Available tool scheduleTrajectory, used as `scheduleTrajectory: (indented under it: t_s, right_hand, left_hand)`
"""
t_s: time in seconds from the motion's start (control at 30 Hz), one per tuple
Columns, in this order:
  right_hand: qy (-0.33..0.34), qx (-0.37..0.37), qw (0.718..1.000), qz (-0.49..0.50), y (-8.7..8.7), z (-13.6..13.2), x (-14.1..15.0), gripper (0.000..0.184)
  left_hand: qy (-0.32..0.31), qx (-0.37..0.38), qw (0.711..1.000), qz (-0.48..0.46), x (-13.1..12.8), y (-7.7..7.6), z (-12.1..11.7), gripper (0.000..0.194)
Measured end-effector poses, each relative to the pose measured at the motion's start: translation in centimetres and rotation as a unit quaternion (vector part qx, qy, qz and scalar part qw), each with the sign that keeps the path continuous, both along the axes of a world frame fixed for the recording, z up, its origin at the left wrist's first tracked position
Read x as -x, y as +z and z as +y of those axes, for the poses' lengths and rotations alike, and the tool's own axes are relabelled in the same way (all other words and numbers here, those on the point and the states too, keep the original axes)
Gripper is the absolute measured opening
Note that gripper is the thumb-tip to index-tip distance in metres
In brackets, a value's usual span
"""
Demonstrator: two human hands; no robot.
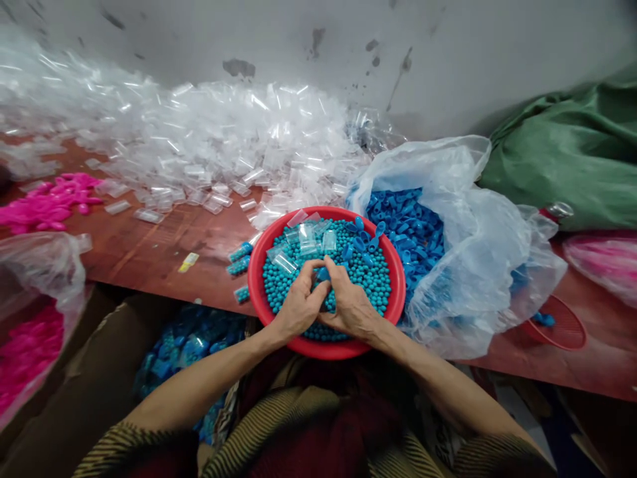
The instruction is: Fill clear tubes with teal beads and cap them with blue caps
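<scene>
My left hand (302,297) and my right hand (352,302) meet over a red basin (259,292) full of teal beads (371,282). Their fingers are closed together around a small blue plastic piece (323,273), mostly hidden by the fingertips. Just beyond them, several clear plastic tubes (283,260) lie on the beads. Blue spoon-shaped plastic pieces (374,240) rest at the basin's far right side. Left of the basin, small tubes filled with beads and fitted with blue ends (239,267) lie on the table.
Clear tubes (209,146) are heaped along the wall. A plastic bag (462,265) of blue pieces (405,222) stands to the right, near a green sack (567,153) and small red basket (562,332). Pink pieces (47,202) lie left. Below the table edge sits a cardboard box (94,372).
</scene>
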State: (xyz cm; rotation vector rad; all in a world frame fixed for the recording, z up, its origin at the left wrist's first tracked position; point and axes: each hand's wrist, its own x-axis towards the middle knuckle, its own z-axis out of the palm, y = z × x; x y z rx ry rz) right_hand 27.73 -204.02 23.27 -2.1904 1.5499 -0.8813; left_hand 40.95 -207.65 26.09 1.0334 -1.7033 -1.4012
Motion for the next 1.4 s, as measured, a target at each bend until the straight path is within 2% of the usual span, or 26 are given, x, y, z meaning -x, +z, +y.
scheduleTrajectory:
  t_s: [0.1,0.17,0.27,0.33,0.43,0.5,0.57,0.63,0.77,0.9,1.0,1.13,1.23,1.3,1.33,1.4]
  right_hand:
    - [0.037,-0.013,0.998,-0.053,-0.4,-0.3,0.5,0.095]
    - [0.016,-0.023,0.995,-0.095,-1.0,-0.5,1.1,0.086]
    - [-0.015,-0.045,0.991,-0.126,-1.8,-0.5,1.9,0.072]
    - [-0.003,-0.070,0.990,-0.125,-2.1,-0.6,2.2,0.066]
    - [0.015,-0.103,0.988,-0.112,-2.1,-0.5,2.1,0.060]
    - [0.013,-0.115,0.989,-0.095,-2.0,-0.4,2.1,0.056]
    - [0.010,-0.123,0.990,-0.074,-1.9,-0.3,2.1,0.051]
    - [0.011,-0.125,0.991,-0.054,-1.9,-0.3,2.1,0.047]
    - [0.016,-0.120,0.992,-0.017,-2.0,-0.3,2.2,0.040]
    - [0.009,-0.115,0.993,0.009,-2.1,-0.2,2.1,0.036]
    - [0.006,-0.115,0.993,0.013,-2.2,-0.2,2.1,0.036]
    - [0.007,-0.116,0.993,0.019,-2.3,-0.2,2.1,0.035]
    - [0.009,-0.113,0.993,0.026,-2.2,-0.2,2.0,0.034]
    - [0.000,-0.098,0.995,0.022,-2.1,-0.3,1.8,0.033]
    - [-0.007,-0.088,0.996,0.017,-2.1,-0.3,1.8,0.033]
    - [-0.018,-0.070,0.997,0.008,-1.9,-0.4,1.8,0.032]
  left_hand:
    - [0.119,0.069,0.991,-0.007,-3.8,0.4,-1.2,0.031]
    - [0.232,0.140,0.962,-0.038,-7.0,-0.2,-3.1,0.032]
    - [0.377,0.216,0.889,-0.148,-11.5,-2.9,-6.4,0.030]
    - [0.403,0.212,0.865,-0.211,-13.6,-5.5,-7.9,0.029]
    - [0.411,0.178,0.852,-0.272,-14.8,-9.1,-8.7,0.037]
    - [0.413,0.195,0.840,-0.294,-14.6,-10.8,-8.2,0.045]
    - [0.378,0.239,0.836,-0.318,-14.0,-11.9,-7.3,0.050]
    - [0.301,0.275,0.842,-0.352,-13.3,-12.4,-6.6,0.051]
    - [0.153,0.273,0.842,-0.439,-12.0,-12.2,-7.0,0.052]
    - [0.097,0.245,0.823,-0.503,-11.4,-11.1,-8.7,0.051]
    - [0.101,0.230,0.815,-0.523,-12.1,-10.6,-9.8,0.051]
    - [0.129,0.243,0.797,-0.538,-14.4,-10.6,-11.3,0.051]
    - [0.189,0.238,0.771,-0.560,-15.6,-10.5,-12.1,0.051]
    - [0.228,0.245,0.760,-0.557,-15.6,-10.3,-12.1,0.052]
    - [0.234,0.252,0.764,-0.546,-15.2,-10.1,-11.9,0.053]
    - [0.221,0.256,0.792,-0.508,-14.1,-9.9,-11.6,0.052]
